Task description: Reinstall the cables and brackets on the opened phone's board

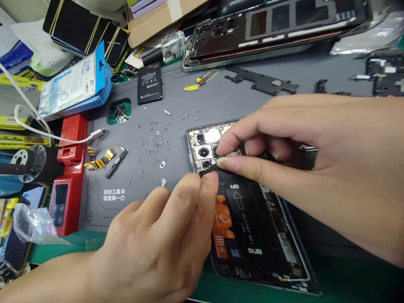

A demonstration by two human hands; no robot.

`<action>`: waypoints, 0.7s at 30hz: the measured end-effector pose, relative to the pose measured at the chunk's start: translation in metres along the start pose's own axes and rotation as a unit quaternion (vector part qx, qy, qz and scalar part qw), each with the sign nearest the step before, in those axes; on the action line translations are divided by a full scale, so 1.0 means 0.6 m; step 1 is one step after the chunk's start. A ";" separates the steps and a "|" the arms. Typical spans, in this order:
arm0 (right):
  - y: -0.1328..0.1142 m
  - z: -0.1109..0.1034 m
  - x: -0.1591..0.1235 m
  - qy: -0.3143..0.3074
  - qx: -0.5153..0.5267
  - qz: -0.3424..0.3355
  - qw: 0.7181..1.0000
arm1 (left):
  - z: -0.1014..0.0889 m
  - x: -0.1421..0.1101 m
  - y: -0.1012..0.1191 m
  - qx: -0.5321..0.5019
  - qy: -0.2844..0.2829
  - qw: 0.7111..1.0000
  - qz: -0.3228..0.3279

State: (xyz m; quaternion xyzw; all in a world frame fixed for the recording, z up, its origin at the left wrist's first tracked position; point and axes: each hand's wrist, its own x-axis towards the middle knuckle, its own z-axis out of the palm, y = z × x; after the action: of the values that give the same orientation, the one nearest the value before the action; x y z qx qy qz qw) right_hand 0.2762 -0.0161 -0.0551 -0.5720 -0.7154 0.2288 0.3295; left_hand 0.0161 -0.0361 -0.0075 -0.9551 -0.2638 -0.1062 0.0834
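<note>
An opened phone [252, 227] lies face down on the grey mat [176, 97], its black battery and camera modules [203, 152] exposed. My left hand [158, 248] rests on the mat at the phone's left edge, its fingertips pressing the frame just below the cameras. My right hand [309, 164] reaches in from the right over the phone's upper part. Its thumb and forefinger pinch a small dark part [217, 162] beside the cameras, and a metal piece [311, 148] shows under its palm.
Several tiny screws [158, 141] lie scattered on the mat, with flex cables [101, 160], a loose battery [150, 83] and a black bracket [261, 82]. A red tool [67, 176] and white cable [63, 136] are at the left. Another opened device [268, 29] lies at the back.
</note>
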 end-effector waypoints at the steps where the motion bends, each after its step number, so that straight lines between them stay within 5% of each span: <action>1: 0.000 -0.001 0.001 -0.002 0.002 -0.002 1.000 | 0.000 0.000 0.000 0.002 0.001 1.000 0.000; 21: -0.030 -0.004 0.001 0.000 -0.089 -0.073 0.993 | -0.011 0.012 0.011 0.039 -0.001 0.999 -0.002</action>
State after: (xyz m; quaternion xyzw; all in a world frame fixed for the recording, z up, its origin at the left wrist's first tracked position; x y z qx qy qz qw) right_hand 0.2656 -0.0199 -0.0405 -0.5457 -0.7725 0.1395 0.2932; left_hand 0.0245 -0.0399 -0.0002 -0.9506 -0.2696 -0.0953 0.1205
